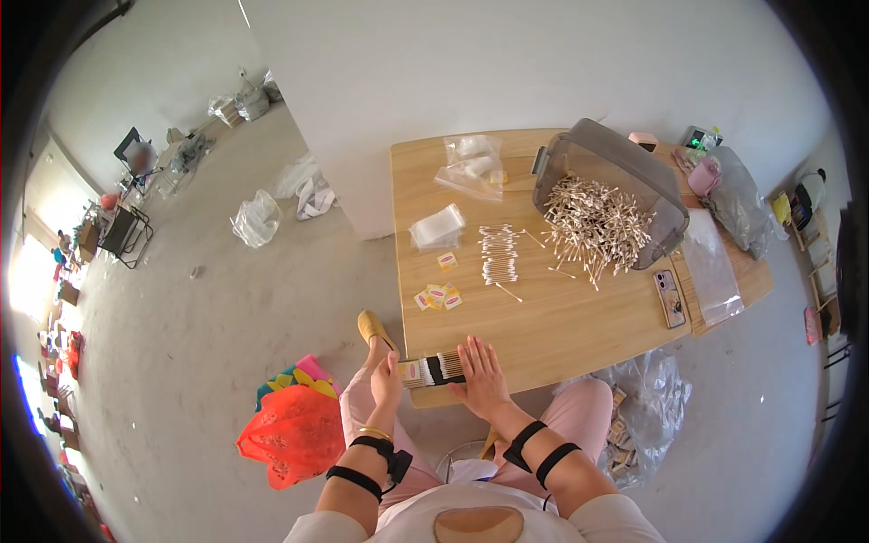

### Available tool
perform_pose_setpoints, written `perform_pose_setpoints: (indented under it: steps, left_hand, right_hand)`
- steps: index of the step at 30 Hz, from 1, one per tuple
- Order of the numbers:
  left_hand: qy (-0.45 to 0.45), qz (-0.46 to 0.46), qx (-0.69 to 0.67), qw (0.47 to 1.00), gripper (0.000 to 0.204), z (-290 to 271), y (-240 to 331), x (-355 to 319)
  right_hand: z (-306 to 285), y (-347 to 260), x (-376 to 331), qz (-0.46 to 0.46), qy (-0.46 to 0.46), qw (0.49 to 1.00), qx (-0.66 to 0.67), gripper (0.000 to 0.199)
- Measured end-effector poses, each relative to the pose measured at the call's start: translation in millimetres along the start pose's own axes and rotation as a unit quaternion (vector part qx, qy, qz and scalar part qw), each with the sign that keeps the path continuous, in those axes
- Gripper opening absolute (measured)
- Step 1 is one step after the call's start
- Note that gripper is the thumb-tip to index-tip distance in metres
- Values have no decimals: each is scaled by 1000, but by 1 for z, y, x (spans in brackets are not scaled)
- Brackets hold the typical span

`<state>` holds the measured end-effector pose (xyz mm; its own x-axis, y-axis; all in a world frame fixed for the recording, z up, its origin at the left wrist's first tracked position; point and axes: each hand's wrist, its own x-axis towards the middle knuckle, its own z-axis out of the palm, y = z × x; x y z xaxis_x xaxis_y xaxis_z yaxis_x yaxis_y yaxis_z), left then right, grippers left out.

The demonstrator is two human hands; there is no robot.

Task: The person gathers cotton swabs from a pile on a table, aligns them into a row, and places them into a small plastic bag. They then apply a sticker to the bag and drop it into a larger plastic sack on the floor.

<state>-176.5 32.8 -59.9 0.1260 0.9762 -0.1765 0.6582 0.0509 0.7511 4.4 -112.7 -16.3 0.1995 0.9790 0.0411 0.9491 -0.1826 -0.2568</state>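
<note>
At the near edge of the wooden table (pixel 561 317) my left hand (pixel 386 378) grips the end of a small bundle of cotton swabs (pixel 433 369) bound with a dark band. The bundle lies flat on the table. Just to its right, my right hand (pixel 482 373) rests palm down with fingers spread, touching the bundle's other end. Farther up the table lie a neat row of cotton swabs (pixel 499 253) and a few small yellow and red packets (pixel 438 296).
A tipped grey plastic bin (pixel 625 167) spills a heap of swabs (pixel 597 226). Clear plastic bags (pixel 438 226) lie beside it, a phone (pixel 670 298) at the right. An orange bag (pixel 294 434) sits on the floor at left, a clear bag (pixel 638 412) under the table.
</note>
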Motion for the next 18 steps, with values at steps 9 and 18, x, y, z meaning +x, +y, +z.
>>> perform_pose_setpoints:
  steps: [9, 18]
  left_hand:
    - [-67, -99, -177, 977, 60, 15, -22, 7]
    - [19, -25, -61, 998, 60, 6, -2, -5]
  right_hand:
    - [5, -20, 0, -17, -1, 1000, 8, 84]
    - [15, -45, 10, -22, -11, 999, 47, 89]
